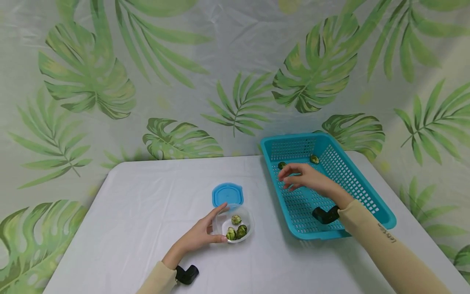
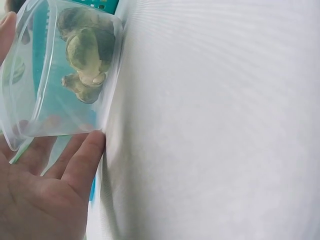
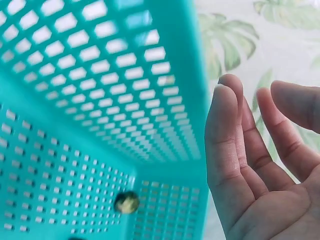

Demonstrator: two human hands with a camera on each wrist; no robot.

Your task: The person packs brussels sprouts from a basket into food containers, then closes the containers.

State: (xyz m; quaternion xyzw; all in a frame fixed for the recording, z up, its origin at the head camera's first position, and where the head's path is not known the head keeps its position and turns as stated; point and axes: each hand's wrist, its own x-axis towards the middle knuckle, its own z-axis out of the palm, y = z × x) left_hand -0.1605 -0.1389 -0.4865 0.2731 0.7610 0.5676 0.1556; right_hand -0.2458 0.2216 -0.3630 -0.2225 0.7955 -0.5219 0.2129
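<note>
My left hand grips a clear plastic container on the table, thumb on the near side and fingers round the far side. Inside it lie three Brussels sprouts, seen through the wall in the left wrist view as sprouts bunched on the bottom. Over the left part of a turquoise basket hovers my right hand, fingers loosely bent, holding nothing. One sprout lies in the basket just beyond that hand, another sprout near the far end.
A blue lid lies flat on the white tablecloth, right behind the container. The basket's perforated walls rise around the right hand. Behind the table hangs a leaf-patterned curtain.
</note>
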